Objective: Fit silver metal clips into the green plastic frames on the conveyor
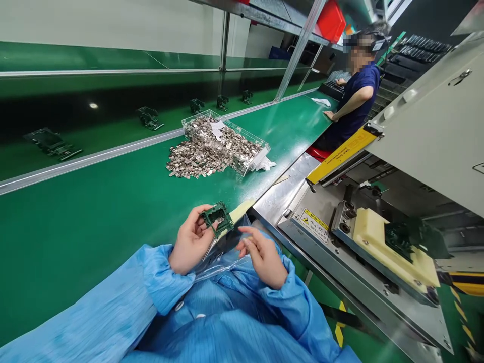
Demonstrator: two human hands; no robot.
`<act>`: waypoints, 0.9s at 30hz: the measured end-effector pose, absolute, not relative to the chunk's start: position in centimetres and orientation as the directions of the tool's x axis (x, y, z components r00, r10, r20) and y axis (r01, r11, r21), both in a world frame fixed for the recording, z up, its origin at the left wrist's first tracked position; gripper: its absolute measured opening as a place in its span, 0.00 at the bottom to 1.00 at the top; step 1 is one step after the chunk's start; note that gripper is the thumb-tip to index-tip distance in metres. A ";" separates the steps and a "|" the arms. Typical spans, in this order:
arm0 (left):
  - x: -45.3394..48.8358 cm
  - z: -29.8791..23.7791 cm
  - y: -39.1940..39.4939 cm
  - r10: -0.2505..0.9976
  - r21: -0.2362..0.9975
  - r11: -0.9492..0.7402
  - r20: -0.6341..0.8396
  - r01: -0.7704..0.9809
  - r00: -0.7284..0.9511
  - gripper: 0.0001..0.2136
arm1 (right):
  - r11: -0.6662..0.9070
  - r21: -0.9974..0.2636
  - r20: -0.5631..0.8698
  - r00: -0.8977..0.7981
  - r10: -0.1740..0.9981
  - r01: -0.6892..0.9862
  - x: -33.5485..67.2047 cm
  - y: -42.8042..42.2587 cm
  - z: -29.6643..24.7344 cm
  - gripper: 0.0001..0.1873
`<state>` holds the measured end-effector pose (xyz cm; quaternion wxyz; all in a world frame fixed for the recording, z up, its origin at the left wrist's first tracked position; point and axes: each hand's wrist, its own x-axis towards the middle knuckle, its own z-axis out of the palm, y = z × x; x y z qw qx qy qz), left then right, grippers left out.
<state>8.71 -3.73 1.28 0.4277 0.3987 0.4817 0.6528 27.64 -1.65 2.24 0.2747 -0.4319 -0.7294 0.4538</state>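
My left hand [191,241] is closed around a small dark green frame-shaped part [217,217], held just above the front edge of the green table [94,222]. My right hand [262,256] hovers beside it with fingers loosely curled and apart, holding nothing I can see. A clear plastic bag [219,252] lies under both hands on my blue sleeves. Farther back, a heap of small silver metal pieces [196,156] spills from a clear tray [227,138].
A press machine [378,242] stands at my right, with a cream fixture [397,252] carrying a green part. Several dark green parts ride the conveyor [113,126] behind the table. A co-worker in dark blue [355,106] sits at the far end.
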 end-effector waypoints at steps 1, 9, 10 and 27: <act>8.7 1.2 -3.8 0.944 0.968 -0.180 0.121 -0.173 -0.307 0.18 | 0.204 -0.916 0.023 -0.462 0.887 0.346 27.5 -1.8 3.1 0.14; 8.9 0.9 -4.4 0.950 0.960 -0.217 0.165 -0.177 -0.266 0.17 | 0.286 -0.919 0.282 -0.055 0.958 0.270 23.3 -2.1 3.6 0.05; 9.0 0.8 -4.5 0.952 0.961 -0.215 0.166 -0.176 -0.257 0.17 | 0.301 -0.918 0.300 -0.043 0.953 0.258 22.6 -2.2 3.4 0.04; 9.3 1.4 -5.4 0.947 0.944 -0.253 0.197 -0.213 -0.252 0.17 | 0.194 -0.979 0.192 0.037 0.981 -0.070 18.2 -3.2 1.6 0.08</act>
